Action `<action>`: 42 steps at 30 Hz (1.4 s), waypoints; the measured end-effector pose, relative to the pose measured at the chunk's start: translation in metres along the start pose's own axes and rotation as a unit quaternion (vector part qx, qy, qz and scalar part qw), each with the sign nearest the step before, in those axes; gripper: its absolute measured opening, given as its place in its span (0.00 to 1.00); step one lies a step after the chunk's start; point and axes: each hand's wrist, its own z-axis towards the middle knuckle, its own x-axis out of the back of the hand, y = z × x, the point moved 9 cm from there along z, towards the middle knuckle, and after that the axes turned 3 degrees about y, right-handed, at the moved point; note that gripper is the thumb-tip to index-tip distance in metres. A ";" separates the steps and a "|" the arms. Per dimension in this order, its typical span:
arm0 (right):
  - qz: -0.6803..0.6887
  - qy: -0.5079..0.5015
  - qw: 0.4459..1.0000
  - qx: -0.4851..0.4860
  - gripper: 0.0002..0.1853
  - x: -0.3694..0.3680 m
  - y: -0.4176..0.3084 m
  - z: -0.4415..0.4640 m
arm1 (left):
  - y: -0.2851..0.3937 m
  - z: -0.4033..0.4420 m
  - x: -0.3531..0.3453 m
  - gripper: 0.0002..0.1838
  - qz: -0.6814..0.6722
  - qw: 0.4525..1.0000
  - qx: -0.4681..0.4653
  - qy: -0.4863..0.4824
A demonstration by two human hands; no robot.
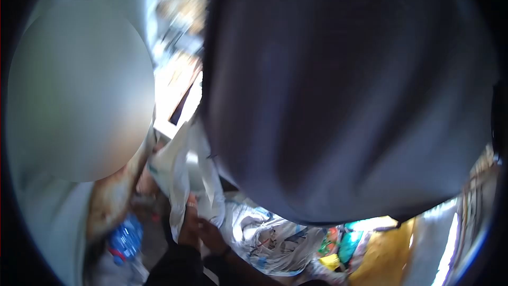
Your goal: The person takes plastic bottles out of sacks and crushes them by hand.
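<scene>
Two bare hands, blurred, at 7 o'clock in view. Left hand (189, 226) overlaps the white bag (173, 165)'s lower end; right hand (212, 237) just beside, at 4 o'clock from it. Bag extends toward 12 o'clock, long axis roughly 12-to-6, left nearer. Can't tell either hand's finger opening or grip.

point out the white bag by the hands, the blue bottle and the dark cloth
White bag (176, 172), head view: its side
Blue bottle (127, 237), head view: its body
Dark cloth (344, 100), head view: its middle
</scene>
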 end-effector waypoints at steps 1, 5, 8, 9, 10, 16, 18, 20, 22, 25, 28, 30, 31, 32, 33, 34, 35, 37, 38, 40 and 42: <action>-0.021 -0.009 0.999 0.047 0.20 -0.003 -0.004 -0.019 | 0.018 0.017 0.040 0.29 0.037 0.997 -0.047 0.056; -0.106 -0.011 0.994 0.035 0.21 0.020 -0.047 -0.089 | 0.120 0.036 0.182 0.24 0.223 0.925 -0.255 0.170; 0.070 0.025 0.997 -0.031 0.24 0.071 -0.082 -0.128 | 0.161 0.007 0.248 0.20 0.069 0.985 -0.159 0.021; 0.152 0.024 0.985 -0.084 0.25 0.078 -0.076 -0.146 | 0.171 -0.014 0.263 0.19 -0.006 0.990 -0.138 -0.003; 0.237 0.016 0.962 -0.138 0.27 0.071 -0.071 -0.160 | 0.187 -0.043 0.280 0.17 -0.078 0.988 -0.128 -0.027; 0.288 -0.145 0.938 -0.128 0.28 0.073 -0.132 -0.245 | 0.315 -0.277 0.344 0.09 -0.431 0.880 -0.096 -0.175; 0.252 -0.130 0.955 -0.088 0.29 0.092 -0.149 -0.263 | 0.354 -0.338 0.345 0.07 -0.495 0.843 -0.100 -0.183; 0.244 -0.104 0.964 0.013 0.20 0.111 -0.139 -0.258 | 0.391 -0.383 0.350 0.04 -0.496 0.841 -0.154 -0.149; 0.165 -0.012 0.986 0.016 0.18 0.145 -0.155 -0.279 | 0.442 -0.430 0.370 0.04 -0.312 0.884 -0.340 -0.078; 0.182 0.039 0.966 0.181 0.19 0.187 -0.155 -0.297 | 0.462 -0.426 0.329 0.15 -0.215 0.862 -0.457 -0.040; 0.294 0.084 0.951 0.047 0.20 0.213 -0.160 -0.345 | 0.469 -0.431 0.271 0.22 -0.334 0.815 -0.428 -0.205; 0.265 0.055 0.961 0.065 0.20 0.230 -0.170 -0.374 | 0.484 -0.458 0.243 0.23 -0.381 0.815 -0.223 -0.375; 0.230 0.020 0.969 0.083 0.21 0.235 -0.179 -0.388 | 0.502 -0.468 0.236 0.23 -0.378 0.814 -0.224 -0.380; 0.326 -0.013 0.945 0.031 0.22 0.233 -0.147 -0.379 | 0.515 -0.489 0.219 0.25 -0.442 0.746 -0.158 -0.473; 0.327 -0.012 0.944 0.030 0.22 0.233 -0.124 -0.379 | 0.516 -0.497 0.208 0.26 -0.473 0.705 -0.124 -0.514; 0.448 -0.053 0.893 0.011 0.19 0.226 -0.106 -0.380 | 0.517 -0.507 0.197 0.28 -0.499 0.663 -0.086 -0.552; 0.558 -0.090 0.825 -0.016 0.17 0.219 -0.089 -0.382 | 0.517 -0.508 0.187 0.29 -0.514 0.618 -0.096 -0.586; 0.587 -0.153 0.794 -0.047 0.18 0.203 -0.070 -0.384 | 0.520 -0.512 0.175 0.31 -0.530 0.567 -0.111 -0.620; 0.569 -0.168 0.803 -0.056 0.18 0.197 -0.062 -0.384 | 0.524 -0.515 0.175 0.33 -0.530 0.547 -0.147 -0.631; 0.517 -0.177 0.834 -0.071 0.18 0.190 -0.049 -0.384 | 0.531 -0.528 0.185 0.34 -0.522 0.521 -0.183 -0.650; 0.463 -0.180 0.864 -0.080 0.19 0.186 -0.039 -0.381 | 0.522 -0.516 0.185 0.33 -0.519 0.548 -0.200 -0.625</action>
